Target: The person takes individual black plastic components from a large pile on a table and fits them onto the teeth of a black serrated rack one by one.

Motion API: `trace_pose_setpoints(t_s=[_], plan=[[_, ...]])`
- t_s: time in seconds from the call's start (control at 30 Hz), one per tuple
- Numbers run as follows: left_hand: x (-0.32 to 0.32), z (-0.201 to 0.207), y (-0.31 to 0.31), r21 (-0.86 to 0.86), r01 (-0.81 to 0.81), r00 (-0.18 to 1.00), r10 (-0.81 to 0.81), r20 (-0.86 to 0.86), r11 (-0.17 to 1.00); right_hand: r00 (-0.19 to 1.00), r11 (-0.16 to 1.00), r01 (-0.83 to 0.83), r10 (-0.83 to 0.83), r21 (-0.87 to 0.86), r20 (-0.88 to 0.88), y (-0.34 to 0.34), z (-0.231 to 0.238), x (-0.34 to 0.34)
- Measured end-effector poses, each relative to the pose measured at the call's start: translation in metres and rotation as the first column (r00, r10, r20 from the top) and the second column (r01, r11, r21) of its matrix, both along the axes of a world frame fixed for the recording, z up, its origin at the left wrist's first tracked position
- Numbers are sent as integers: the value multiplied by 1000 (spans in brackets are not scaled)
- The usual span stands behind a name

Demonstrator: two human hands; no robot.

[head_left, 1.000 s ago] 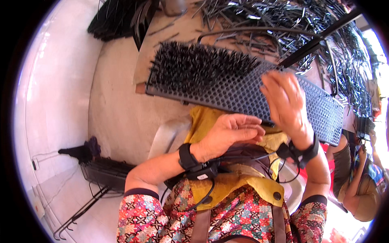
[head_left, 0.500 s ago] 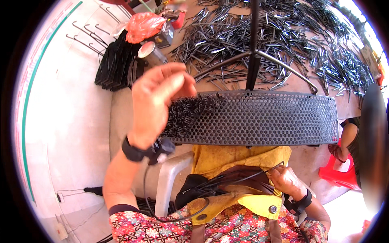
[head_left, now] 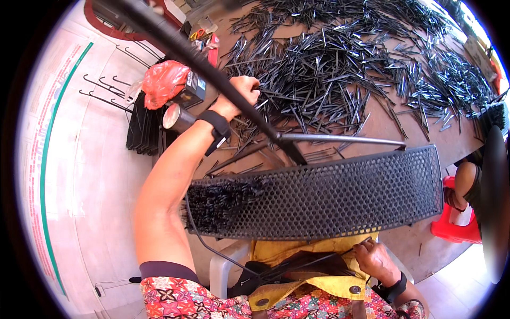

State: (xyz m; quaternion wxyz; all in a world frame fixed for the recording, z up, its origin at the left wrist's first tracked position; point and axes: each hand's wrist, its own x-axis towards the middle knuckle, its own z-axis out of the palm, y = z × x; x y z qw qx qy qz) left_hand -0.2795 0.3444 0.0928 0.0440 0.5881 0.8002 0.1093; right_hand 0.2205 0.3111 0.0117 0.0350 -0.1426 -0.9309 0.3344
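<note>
My left hand (head_left: 241,97) reaches to the left edge of a large pile of thin black strips (head_left: 319,69). Its fingers are curled down, and whatever they hold is hidden. Low on the right, in front of a yellow apron (head_left: 281,250), my right hand (head_left: 376,259) is closed round a thin dark wire whose short end pokes out by the fingers. Between my hands lies a long, curved black panel (head_left: 340,196) full of small holes. Black tufts (head_left: 220,204) fill the holes at its left end; the rest are bare.
A dark metal pole (head_left: 196,61) with side struts rises behind the panel. Left of the pile are a tin can (head_left: 178,118), a dark box (head_left: 192,90) and a red plastic bag (head_left: 164,80). Black brushes with hooked handles (head_left: 142,125) stand beside them. At right, another person's arm (head_left: 466,183) is near a red stool (head_left: 457,226).
My left hand has moved from above the panel's tufted end forward to the pile, its fingers curling down. The view has shifted; my right hand stays low with the wire.
</note>
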Motion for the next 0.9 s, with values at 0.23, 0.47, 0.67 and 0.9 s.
trace_pose_setpoints(t_s=[0.23, 0.47, 0.67, 0.9], plan=[[-15, -43, 49, -134, -172, 983, 178, 35, 976, 1000, 1000, 12, -11, -28, 14, 6, -6, 3], [-18, -46, 42, -193, -211, 977, 201, -71, 958, 986, 994, 76, -86, -75, -141, 2, 1, -1], [-11, -36, 10, -214, -107, 993, 113, 17, 971, 997, 989, 66, -70, -136, -24, 3, 7, 0], [1, -19, -27, -231, -40, 999, 46, 18, 972, 998, 996, 51, -54, -69, -38, -2, 8, 4]])
